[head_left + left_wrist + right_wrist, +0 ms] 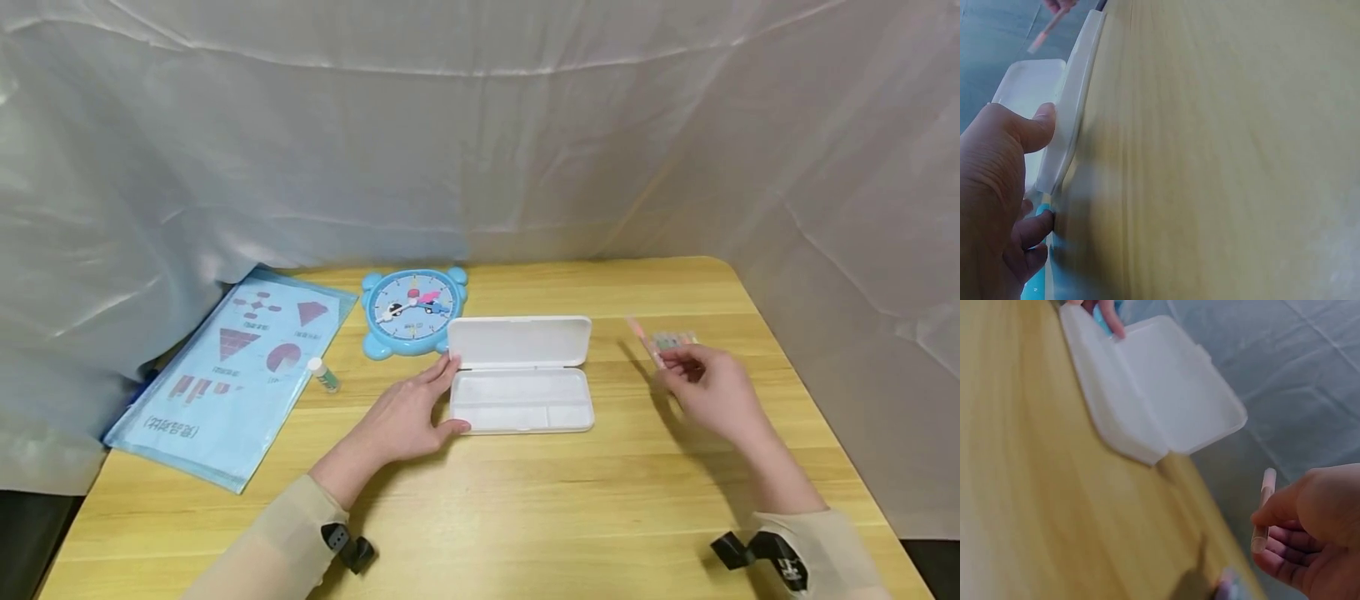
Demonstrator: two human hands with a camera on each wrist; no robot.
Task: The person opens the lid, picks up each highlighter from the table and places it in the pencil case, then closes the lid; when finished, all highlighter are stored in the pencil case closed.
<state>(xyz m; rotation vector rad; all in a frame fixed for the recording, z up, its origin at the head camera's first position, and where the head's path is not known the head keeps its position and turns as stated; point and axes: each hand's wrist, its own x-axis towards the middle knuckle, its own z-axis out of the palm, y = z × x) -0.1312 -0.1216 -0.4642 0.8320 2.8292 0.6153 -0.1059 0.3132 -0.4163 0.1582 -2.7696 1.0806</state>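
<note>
A white pencil case (521, 400) lies on the table with its lid (520, 342) raised. Its tray, split by low dividers, holds nothing. My left hand (408, 412) grips the case's left end, with the thumb (1041, 125) on the near edge and fingertips by the hinge side. Off to the right, my right hand (708, 392) pinches a slim pink pen (1264, 509) between thumb and fingers, its pale end angled up and away. Several small pens (667, 338) with clear, green and pink parts lie just behind that hand, partly hidden by it.
A blue toy clock (415, 312) sits behind the case, close to its left end. Left of it are a glue stick (324, 375) and a blue document folder (232, 375) with printed charts. A silvery curtain (480, 150) hangs along the table's back and sides.
</note>
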